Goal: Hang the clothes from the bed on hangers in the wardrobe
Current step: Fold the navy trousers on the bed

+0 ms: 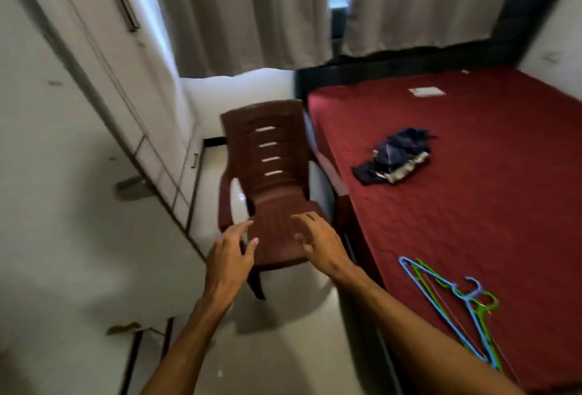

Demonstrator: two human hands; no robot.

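Pale floor [283, 357] runs between the wardrobe [104, 79] on my left and the bed [488, 221] on my right. Both my hands are out in front of me and hold nothing: the left hand [231, 256] and the right hand [318, 246] have their fingers spread and loosely bent over the seat of the chair [274, 174]; whether they touch it I cannot tell. Near me on the bed's red cover lie the hangers [456, 303], blue and green, in a loose tangle. Farther up the bed lie the clothes [393, 155], a crumpled dark blue heap, well apart from the hangers. Curtains [252, 10] close the far wall. I judge I am between pickups, with this heap not yet hung. Next I must turn right, take one hanger clear of the tangle, then reach across for the clothes.
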